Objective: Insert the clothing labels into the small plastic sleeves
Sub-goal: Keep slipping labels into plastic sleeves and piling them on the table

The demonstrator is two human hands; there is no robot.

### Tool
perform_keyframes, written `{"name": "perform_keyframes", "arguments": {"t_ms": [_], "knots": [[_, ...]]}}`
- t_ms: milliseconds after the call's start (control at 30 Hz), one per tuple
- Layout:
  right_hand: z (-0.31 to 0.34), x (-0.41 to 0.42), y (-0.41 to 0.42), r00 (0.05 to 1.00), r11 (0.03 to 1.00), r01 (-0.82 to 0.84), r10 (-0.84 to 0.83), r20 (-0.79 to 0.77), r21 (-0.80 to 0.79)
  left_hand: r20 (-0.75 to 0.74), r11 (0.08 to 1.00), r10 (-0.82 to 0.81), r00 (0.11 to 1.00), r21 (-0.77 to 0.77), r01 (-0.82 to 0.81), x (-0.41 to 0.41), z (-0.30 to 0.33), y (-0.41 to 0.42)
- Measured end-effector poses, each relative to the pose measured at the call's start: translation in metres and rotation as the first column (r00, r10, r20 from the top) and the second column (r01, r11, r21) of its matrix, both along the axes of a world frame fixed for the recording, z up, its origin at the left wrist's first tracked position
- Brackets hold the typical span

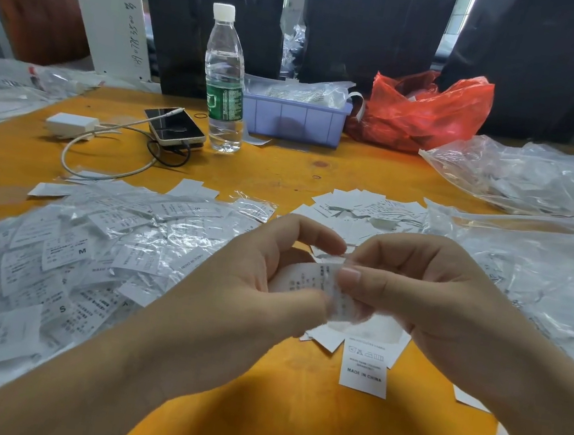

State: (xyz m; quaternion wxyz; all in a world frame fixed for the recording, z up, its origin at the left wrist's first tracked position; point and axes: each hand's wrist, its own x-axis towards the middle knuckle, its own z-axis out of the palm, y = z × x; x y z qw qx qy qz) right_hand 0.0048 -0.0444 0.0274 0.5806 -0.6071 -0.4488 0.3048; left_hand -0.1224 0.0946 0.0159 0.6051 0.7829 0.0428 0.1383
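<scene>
Above the table's near edge, the left hand and right hand both pinch one label. A heap of sleeved labels covers the left side; a bottle, phone, tray and red bag line the far edge.

Single head view, angled forward-down, close over orange table.

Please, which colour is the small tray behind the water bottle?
The tray is light purple, seen in the head view.
</scene>
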Motion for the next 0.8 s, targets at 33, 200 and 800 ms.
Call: {"name": "perform_keyframes", "arguments": {"t_ms": [33,200,800], "knots": [[0.0001,0.0005,-0.0002,1.000,1.000,0.006,-0.006,0.001,0.003,0.004,1.000,0.016,1.000,-0.025,-0.015,0.0005,0.0006,0.0006],[-0.0002,0.0013,-0.0002,1.000,1.000,0.020,-0.020,0.010,0.011,0.010,0.992,0.089,0.996,-0.089,-0.088,0.0024,0.0021,0.0030],[-0.0016,-0.0006,0.0006,0.999,0.999,0.045,-0.045,0.020,-0.004,0.018,0.994,0.102,0.995,-0.039,-0.101,0.0029,0.0002,0.0036]]}}
